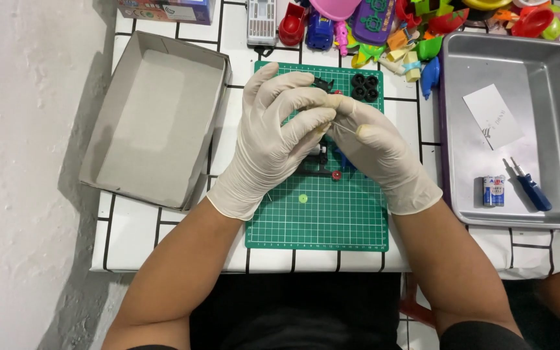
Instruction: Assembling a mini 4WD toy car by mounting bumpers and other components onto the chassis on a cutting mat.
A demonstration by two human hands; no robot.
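Single head-worn camera, looking steeply down, close over bench (163,39); near edge at frame bottom, far clutter at top.

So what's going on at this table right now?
A person in white gloves has both hands together over a green cutting mat. The left hand and right hand pinch something small between the fingertips; it is too hidden to tell what. Under the hands lie small black, red and blue parts, with a green disc and four black wheels on the mat. An open cardboard box sits left, and a metal tray with a screwdriver and batteries sits right.
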